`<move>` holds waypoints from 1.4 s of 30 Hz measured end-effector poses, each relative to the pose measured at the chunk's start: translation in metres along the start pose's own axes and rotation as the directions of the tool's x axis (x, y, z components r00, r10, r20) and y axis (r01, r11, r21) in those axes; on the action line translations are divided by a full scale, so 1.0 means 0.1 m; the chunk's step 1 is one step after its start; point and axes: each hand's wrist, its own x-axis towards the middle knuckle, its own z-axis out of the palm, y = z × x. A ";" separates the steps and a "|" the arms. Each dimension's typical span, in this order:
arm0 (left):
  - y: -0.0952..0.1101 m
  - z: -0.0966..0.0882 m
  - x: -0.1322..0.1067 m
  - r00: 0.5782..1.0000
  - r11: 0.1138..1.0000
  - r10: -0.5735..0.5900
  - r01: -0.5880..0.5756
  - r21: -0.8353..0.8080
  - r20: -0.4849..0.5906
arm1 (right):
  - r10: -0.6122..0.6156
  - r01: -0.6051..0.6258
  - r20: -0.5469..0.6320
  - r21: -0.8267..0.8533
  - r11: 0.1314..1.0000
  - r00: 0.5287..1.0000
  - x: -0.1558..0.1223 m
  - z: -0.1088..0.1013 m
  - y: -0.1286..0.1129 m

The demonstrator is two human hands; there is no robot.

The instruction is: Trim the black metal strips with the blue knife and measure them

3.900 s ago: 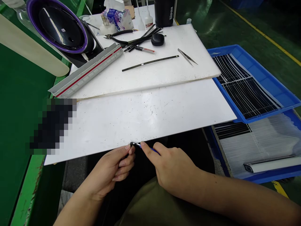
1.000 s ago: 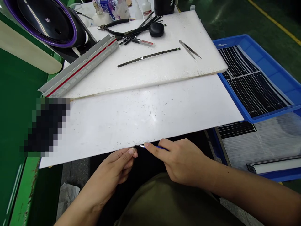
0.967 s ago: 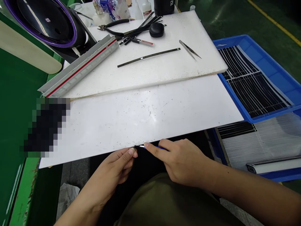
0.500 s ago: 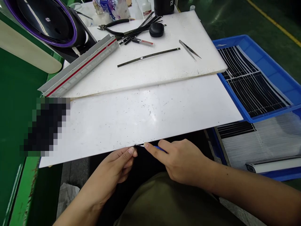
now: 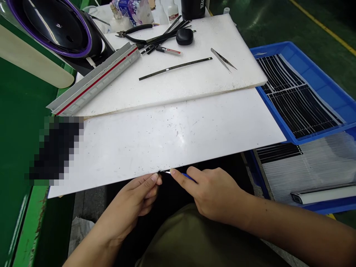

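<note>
At the near edge of the white board (image 5: 222,126), my left hand (image 5: 140,194) is closed in a pinch. A tiny black piece (image 5: 159,172) pokes out at its thumb and fingertips; the fingers hide the rest of it. Just to the right, my right hand (image 5: 215,193) wraps round a slim blue-handled knife (image 5: 189,177), index finger stretched along it. The thin metal tip (image 5: 166,171) points left and meets, or nearly meets, the black piece. Small dark shavings lie scattered over the board near both hands.
A foam slab (image 5: 194,81) behind carries a black strip (image 5: 175,68), tweezers (image 5: 224,60), cutters (image 5: 135,33), a small black case (image 5: 184,36) and a grey triangular scale ruler (image 5: 97,81). At right, a blue tray (image 5: 330,87) holds rows of black strips. A fan-like device (image 5: 55,26) stands upper left.
The whole view has shifted very slightly. Both hands keep nearly the same pose, with the knife tip still at the black piece.
</note>
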 end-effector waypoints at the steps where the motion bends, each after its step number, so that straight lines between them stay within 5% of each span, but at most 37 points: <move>1: 0.01 -0.02 0.00 0.999 0.999 -0.012 0.013 -0.035 0.031 | 0.010 -0.010 -0.007 -0.015 1.000 1.000 0.00 0.01 -0.02; 5: 0.04 -0.07 -0.02 0.992 0.989 -0.064 0.078 -0.125 0.113 | 0.086 -0.086 -0.040 0.005 0.996 0.995 -0.03 -0.01 -0.05; 13: 0.02 0.06 -0.14 0.996 0.983 -0.022 0.037 -0.177 0.085 | 0.240 -0.219 -0.065 0.234 0.947 0.968 -0.06 -0.04 -0.01; 22: 0.02 0.06 -0.13 0.997 0.970 -0.020 0.038 -0.239 0.076 | 0.253 -0.230 -0.050 0.274 0.934 0.966 -0.06 -0.04 -0.06; 30: -0.05 0.03 -0.04 0.983 0.963 -0.035 0.082 -0.256 0.182 | 0.215 -0.208 -0.013 0.197 0.958 0.976 0.00 -0.04 -0.16; 42: -0.11 0.20 -0.03 0.999 0.964 0.026 -0.021 -0.265 0.018 | 0.199 -0.207 0.057 0.201 0.958 0.978 0.04 0.02 -0.27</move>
